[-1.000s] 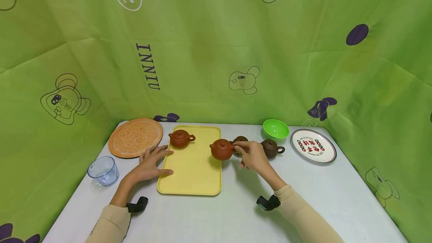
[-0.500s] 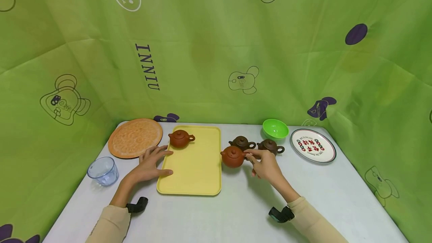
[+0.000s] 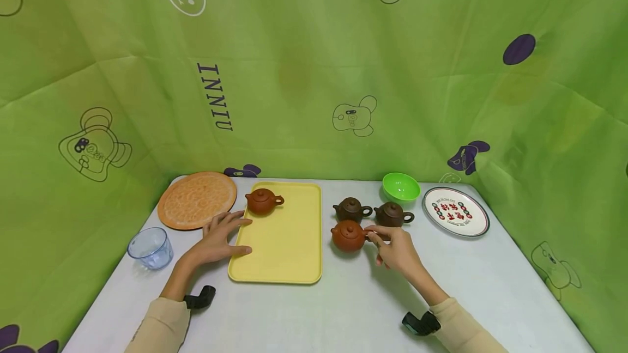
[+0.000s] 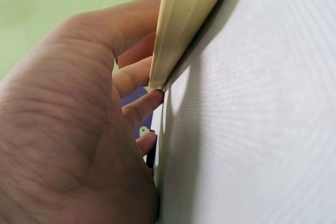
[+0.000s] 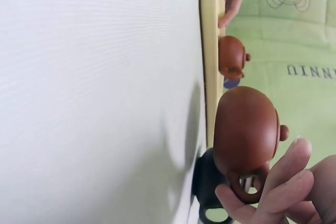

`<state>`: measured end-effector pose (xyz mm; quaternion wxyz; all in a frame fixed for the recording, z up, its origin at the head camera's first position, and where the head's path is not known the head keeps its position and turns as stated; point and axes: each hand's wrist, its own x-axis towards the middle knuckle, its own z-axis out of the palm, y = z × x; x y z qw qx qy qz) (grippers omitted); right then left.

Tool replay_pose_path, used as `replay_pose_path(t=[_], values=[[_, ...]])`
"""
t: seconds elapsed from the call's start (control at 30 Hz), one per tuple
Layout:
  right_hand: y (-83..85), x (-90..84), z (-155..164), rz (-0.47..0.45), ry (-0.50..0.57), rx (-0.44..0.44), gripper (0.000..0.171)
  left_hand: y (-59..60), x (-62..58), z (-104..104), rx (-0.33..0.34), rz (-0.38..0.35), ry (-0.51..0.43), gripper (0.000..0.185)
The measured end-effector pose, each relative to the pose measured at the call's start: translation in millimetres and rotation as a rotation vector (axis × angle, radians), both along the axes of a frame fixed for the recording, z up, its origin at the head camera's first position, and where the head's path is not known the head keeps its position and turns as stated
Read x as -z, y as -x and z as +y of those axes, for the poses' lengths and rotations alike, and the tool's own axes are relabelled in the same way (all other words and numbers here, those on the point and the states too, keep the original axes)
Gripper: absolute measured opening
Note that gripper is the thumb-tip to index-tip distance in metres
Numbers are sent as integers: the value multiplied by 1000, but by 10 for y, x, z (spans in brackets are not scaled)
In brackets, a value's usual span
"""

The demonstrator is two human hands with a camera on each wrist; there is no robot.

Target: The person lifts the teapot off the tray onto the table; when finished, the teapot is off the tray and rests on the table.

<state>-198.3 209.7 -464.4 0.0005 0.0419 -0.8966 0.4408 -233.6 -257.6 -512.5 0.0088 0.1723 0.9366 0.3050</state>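
Right hand [image 3: 396, 249] pinching red-brown teapot [image 3: 348, 236] handle, on table [image 3: 343, 309]

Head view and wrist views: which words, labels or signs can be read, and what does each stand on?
"INNIU", running downward, on the green backdrop cloth; its end shows reversed in the right wrist view.
Red characters on the white plate: too small to read.
Small dark lettering along the plate's rim: too blurred to read.
Nothing readable in the left wrist view.

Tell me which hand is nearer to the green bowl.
Right. The right hand pinches the handle of the reddish teapot, a little in front of the green bowl. The left hand rests on the yellow tray's left edge, far across the table.
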Motion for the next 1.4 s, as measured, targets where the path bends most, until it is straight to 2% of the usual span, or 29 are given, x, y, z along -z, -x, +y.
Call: replay_pose_path(t=[0.43, 1.4], values=[[-1, 122, 60, -3, 3, 8, 26, -15, -29, 10, -1, -8, -1, 73], [60, 199, 85, 7, 9, -7, 25, -11, -28, 15, -1, -1, 2, 73]])
